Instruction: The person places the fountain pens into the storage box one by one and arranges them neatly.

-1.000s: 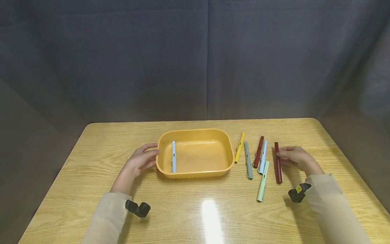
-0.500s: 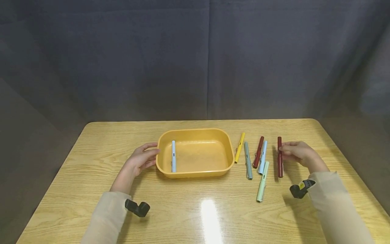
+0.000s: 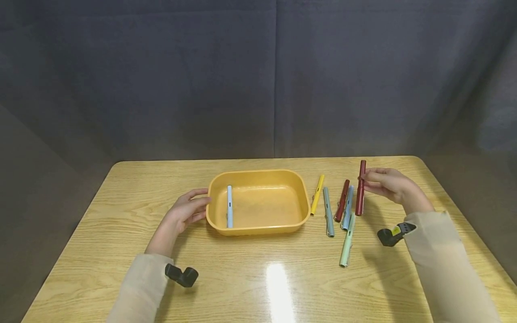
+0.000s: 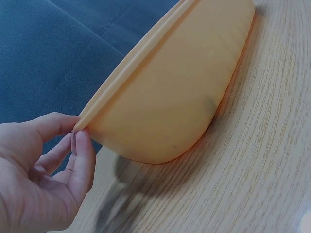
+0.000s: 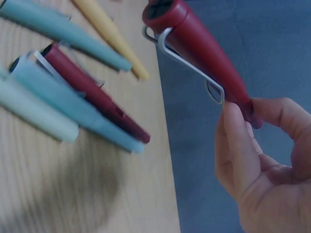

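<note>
My left hand (image 3: 187, 210) pinches the left rim of an orange-yellow plastic tray (image 3: 262, 231), thumb and fingertips meeting at its edge in the left wrist view. Inside the tray, toward its left end, lies a light blue pen (image 3: 230, 208). My right hand (image 3: 393, 186) holds a dark red capped pen (image 3: 361, 193) between thumb and fingers, raised above the table. Its wire clip (image 5: 192, 68) shows in the right wrist view. Just left of it on the table lie a second dark red pen (image 3: 342, 202) and another light blue pen (image 3: 347, 211), side by side.
A yellow pen (image 3: 317, 195) lies close to the tray's right side, with a grey-green pen (image 3: 329, 213) beside it. Nearer the front is a mint green pen (image 3: 347, 242). Dark curtains (image 3: 202, 89) hang behind the wooden table (image 3: 226, 278).
My right hand has lifted the dark red pen off the table, carrying it up and lately leftward toward the other pens. The left hand and tray stay essentially in place.
</note>
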Demonstrator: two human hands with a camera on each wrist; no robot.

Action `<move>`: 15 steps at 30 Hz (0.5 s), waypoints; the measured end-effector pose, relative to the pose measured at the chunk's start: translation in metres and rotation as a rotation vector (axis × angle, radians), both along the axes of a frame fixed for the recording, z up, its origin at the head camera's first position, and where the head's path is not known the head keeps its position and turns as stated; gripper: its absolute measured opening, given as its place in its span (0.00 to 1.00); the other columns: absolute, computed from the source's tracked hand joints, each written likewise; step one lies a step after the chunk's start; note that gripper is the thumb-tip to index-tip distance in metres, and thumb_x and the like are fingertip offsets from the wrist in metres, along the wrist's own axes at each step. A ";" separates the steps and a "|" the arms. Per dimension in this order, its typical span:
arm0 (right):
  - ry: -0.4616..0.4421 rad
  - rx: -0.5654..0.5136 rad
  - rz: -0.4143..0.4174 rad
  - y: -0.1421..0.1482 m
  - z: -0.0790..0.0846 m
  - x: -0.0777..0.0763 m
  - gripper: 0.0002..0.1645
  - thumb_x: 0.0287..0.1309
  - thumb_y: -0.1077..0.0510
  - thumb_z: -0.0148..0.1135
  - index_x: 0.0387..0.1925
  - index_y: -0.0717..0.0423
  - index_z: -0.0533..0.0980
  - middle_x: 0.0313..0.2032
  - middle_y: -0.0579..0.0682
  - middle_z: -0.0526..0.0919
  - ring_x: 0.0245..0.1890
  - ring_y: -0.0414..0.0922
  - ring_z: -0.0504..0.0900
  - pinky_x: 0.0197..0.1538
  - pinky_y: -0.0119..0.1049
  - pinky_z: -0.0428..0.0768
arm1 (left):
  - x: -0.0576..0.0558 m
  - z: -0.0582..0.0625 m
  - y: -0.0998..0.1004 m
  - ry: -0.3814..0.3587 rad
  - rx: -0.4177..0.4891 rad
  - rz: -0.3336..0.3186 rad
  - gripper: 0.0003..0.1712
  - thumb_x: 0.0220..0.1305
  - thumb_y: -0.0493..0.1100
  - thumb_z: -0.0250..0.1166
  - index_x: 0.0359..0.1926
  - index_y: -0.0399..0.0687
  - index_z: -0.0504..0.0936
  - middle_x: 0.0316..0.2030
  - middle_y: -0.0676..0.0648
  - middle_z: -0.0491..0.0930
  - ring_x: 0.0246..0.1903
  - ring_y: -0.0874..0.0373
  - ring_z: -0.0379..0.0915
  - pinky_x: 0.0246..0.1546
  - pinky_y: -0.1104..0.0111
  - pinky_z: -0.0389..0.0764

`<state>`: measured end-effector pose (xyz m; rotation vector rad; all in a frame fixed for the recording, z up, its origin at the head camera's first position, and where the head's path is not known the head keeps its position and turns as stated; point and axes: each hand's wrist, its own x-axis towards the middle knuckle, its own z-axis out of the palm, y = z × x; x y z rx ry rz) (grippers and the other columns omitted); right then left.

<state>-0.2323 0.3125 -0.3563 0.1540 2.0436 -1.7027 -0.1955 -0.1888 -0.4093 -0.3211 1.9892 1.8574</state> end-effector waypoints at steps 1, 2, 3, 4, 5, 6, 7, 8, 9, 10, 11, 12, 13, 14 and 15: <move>-0.001 -0.022 0.003 -0.002 0.001 -0.001 0.23 0.67 0.63 0.50 0.58 0.68 0.57 0.31 0.35 0.81 0.33 0.29 0.82 0.41 0.20 0.82 | 0.000 0.000 0.000 0.000 0.000 0.001 0.34 0.67 0.41 0.59 0.70 0.43 0.58 0.35 0.56 0.78 0.32 0.69 0.78 0.35 0.80 0.82; 0.001 -0.031 0.008 -0.004 0.002 -0.002 0.23 0.67 0.63 0.50 0.59 0.68 0.57 0.32 0.35 0.81 0.33 0.29 0.82 0.42 0.20 0.82 | 0.000 0.000 0.000 0.000 -0.001 0.000 0.34 0.67 0.41 0.59 0.70 0.43 0.58 0.35 0.56 0.78 0.32 0.69 0.78 0.35 0.80 0.82; 0.002 -0.043 0.012 -0.007 0.003 -0.003 0.25 0.67 0.63 0.49 0.60 0.68 0.56 0.32 0.35 0.82 0.33 0.29 0.82 0.42 0.20 0.82 | 0.000 0.000 0.000 0.001 -0.001 0.000 0.34 0.67 0.41 0.59 0.70 0.42 0.58 0.35 0.56 0.78 0.32 0.69 0.78 0.35 0.80 0.82; 0.003 -0.052 0.016 -0.009 0.005 -0.004 0.25 0.67 0.63 0.49 0.60 0.68 0.55 0.32 0.35 0.82 0.34 0.29 0.82 0.42 0.20 0.82 | 0.001 0.000 0.000 0.001 -0.002 -0.002 0.34 0.67 0.41 0.59 0.70 0.42 0.58 0.35 0.56 0.78 0.32 0.69 0.78 0.35 0.80 0.82; 0.002 -0.064 0.017 -0.011 0.006 -0.005 0.24 0.67 0.63 0.49 0.60 0.68 0.55 0.32 0.35 0.83 0.34 0.29 0.82 0.42 0.20 0.82 | 0.001 0.000 0.000 0.002 -0.002 -0.004 0.34 0.67 0.41 0.59 0.70 0.42 0.58 0.35 0.56 0.78 0.32 0.69 0.78 0.35 0.80 0.83; 0.001 -0.073 0.017 -0.013 0.007 -0.005 0.23 0.68 0.63 0.48 0.59 0.67 0.56 0.32 0.36 0.83 0.34 0.29 0.82 0.42 0.20 0.82 | 0.001 0.000 0.000 0.003 -0.001 -0.005 0.34 0.67 0.41 0.59 0.70 0.42 0.58 0.35 0.56 0.79 0.32 0.69 0.79 0.35 0.80 0.83; -0.002 -0.093 0.012 -0.016 0.008 -0.006 0.21 0.67 0.64 0.48 0.58 0.66 0.57 0.32 0.36 0.83 0.34 0.30 0.82 0.42 0.21 0.82 | 0.001 0.000 0.001 0.004 -0.001 -0.006 0.34 0.67 0.41 0.59 0.70 0.42 0.58 0.36 0.55 0.79 0.32 0.69 0.79 0.35 0.79 0.83; -0.004 -0.103 0.008 -0.019 0.010 -0.007 0.20 0.67 0.64 0.48 0.57 0.64 0.58 0.32 0.37 0.83 0.33 0.30 0.82 0.42 0.21 0.82 | 0.001 0.000 0.001 0.005 -0.001 -0.006 0.34 0.67 0.41 0.59 0.70 0.42 0.58 0.36 0.55 0.79 0.32 0.69 0.79 0.36 0.79 0.83; -0.003 -0.119 0.006 -0.022 0.012 -0.007 0.17 0.67 0.64 0.48 0.55 0.63 0.59 0.31 0.37 0.83 0.33 0.30 0.83 0.42 0.21 0.82 | 0.001 0.000 0.001 0.006 0.000 -0.007 0.34 0.67 0.41 0.59 0.70 0.42 0.58 0.36 0.55 0.79 0.33 0.69 0.79 0.36 0.79 0.83; -0.004 -0.130 0.000 -0.025 0.014 -0.008 0.14 0.67 0.64 0.48 0.52 0.61 0.60 0.31 0.37 0.84 0.32 0.30 0.83 0.41 0.21 0.82 | 0.001 0.000 0.001 0.007 0.000 -0.008 0.34 0.67 0.41 0.59 0.70 0.42 0.58 0.37 0.54 0.79 0.33 0.69 0.79 0.36 0.79 0.83; -0.005 -0.141 -0.006 -0.029 0.016 -0.009 0.13 0.67 0.64 0.48 0.50 0.60 0.61 0.30 0.38 0.84 0.32 0.30 0.83 0.41 0.21 0.82 | 0.001 0.000 0.001 0.008 0.001 -0.007 0.34 0.67 0.41 0.59 0.70 0.42 0.58 0.37 0.54 0.79 0.33 0.69 0.79 0.36 0.79 0.83; -0.006 -0.148 -0.010 -0.033 0.018 -0.009 0.12 0.67 0.64 0.49 0.49 0.59 0.61 0.30 0.38 0.84 0.31 0.31 0.83 0.40 0.21 0.82 | 0.001 0.001 0.002 0.008 0.002 -0.006 0.34 0.67 0.41 0.59 0.70 0.42 0.58 0.37 0.54 0.79 0.33 0.69 0.79 0.36 0.79 0.83; -0.007 -0.155 -0.013 -0.037 0.021 -0.010 0.11 0.67 0.64 0.49 0.48 0.58 0.62 0.30 0.38 0.84 0.31 0.31 0.83 0.40 0.21 0.82 | 0.001 0.001 0.002 0.008 0.002 -0.004 0.34 0.67 0.41 0.59 0.70 0.42 0.58 0.37 0.54 0.79 0.33 0.69 0.79 0.36 0.79 0.83; -0.008 -0.157 -0.018 -0.041 0.023 -0.011 0.11 0.66 0.64 0.50 0.48 0.57 0.62 0.29 0.38 0.84 0.31 0.31 0.83 0.40 0.21 0.82 | 0.001 0.001 0.002 0.008 0.003 -0.003 0.34 0.67 0.41 0.59 0.70 0.42 0.58 0.37 0.54 0.79 0.33 0.69 0.79 0.35 0.79 0.83; -0.008 -0.161 -0.018 -0.046 0.026 -0.011 0.11 0.66 0.64 0.50 0.48 0.57 0.62 0.29 0.38 0.84 0.30 0.31 0.83 0.40 0.21 0.83 | 0.001 0.001 0.002 0.007 0.004 -0.003 0.33 0.67 0.41 0.59 0.70 0.42 0.58 0.37 0.54 0.79 0.32 0.69 0.79 0.35 0.79 0.83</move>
